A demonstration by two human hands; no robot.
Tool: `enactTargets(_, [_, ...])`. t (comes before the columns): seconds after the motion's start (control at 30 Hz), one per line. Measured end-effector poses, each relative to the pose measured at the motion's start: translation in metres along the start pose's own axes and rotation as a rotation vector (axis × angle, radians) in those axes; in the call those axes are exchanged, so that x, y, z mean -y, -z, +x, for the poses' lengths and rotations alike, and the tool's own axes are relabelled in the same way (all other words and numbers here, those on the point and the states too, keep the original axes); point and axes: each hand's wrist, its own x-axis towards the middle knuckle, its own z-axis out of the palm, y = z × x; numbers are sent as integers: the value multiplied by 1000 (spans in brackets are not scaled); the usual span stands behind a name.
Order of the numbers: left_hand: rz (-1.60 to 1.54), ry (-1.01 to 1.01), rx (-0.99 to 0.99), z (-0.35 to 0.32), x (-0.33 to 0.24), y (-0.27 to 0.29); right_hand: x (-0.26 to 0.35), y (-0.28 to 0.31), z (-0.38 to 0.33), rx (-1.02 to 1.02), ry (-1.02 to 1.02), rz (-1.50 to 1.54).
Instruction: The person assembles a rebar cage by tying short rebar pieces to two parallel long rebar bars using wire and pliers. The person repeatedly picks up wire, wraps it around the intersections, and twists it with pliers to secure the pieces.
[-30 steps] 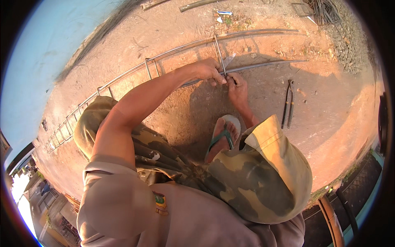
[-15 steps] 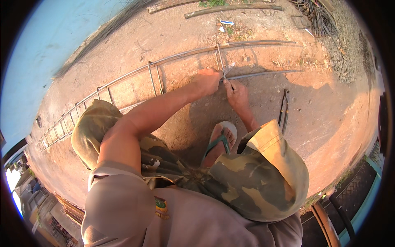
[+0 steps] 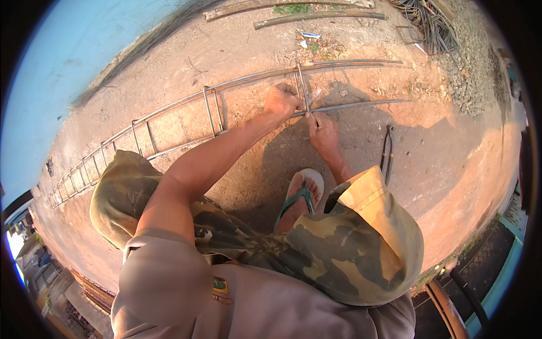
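A long rebar cage [image 3: 176, 104] of steel bars joined by square stirrups lies on the ground in front of me. Both my hands are at its right part, by a stirrup [image 3: 302, 85] that crosses the lower bar [image 3: 357, 105]. My left hand [image 3: 282, 99] is closed just left of this stirrup, over the lower bar; whatever its fingers hold is hidden. With thumb and fingers pinched, my right hand [image 3: 323, 131] is at the joint of stirrup and lower bar; anything thin between its fingertips is too small to make out.
Long-handled pincers [image 3: 387, 153] with black and yellow grips lie to the right. My sandalled foot [image 3: 302, 198] is on the dirt below my hands. Farther off are wooden poles [image 3: 319, 16], a heap of bent stirrups [image 3: 432, 28], gravel [image 3: 466, 85] and a blue wall [image 3: 73, 73].
My left hand has lifted slightly up and left, away from the joint, its fingers turning downward. My right hand stays by the joint, a little lower.
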Motion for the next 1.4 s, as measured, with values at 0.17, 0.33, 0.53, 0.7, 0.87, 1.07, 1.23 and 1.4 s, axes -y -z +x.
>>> enactTargets(0.17, [-102, -224, -22, -23, 20, -15, -3, -6, -5, -104, 16, 13])
enactTargets(0.33, [126, -676, 26, -24, 40, -4, 9, -9, -6, -68, -102, 47])
enactTargets(0.53, [403, -1004, -61, -21, 56, -2, 47, 17, -22, 181, -100, -325])
enactTargets(0.7, [419, -961, -67, -25, 39, -23, 68, 65, -8, 268, 73, -456])
enactTargets(0.87, [283, -922, -109, -15, 50, -38, -31, 50, 3, 15, 123, -372])
enactTargets(1.07, [346, -923, -50, -11, 51, -26, 24, 60, -82, 325, -520, 507])
enactTargets(1.23, [286, -968, -35, -12, 44, -16, -34, 107, -157, 198, -717, 491])
enactTargets(1.4, [138, -830, 65, -17, 41, -19, -108, 157, -128, -354, -622, -574])
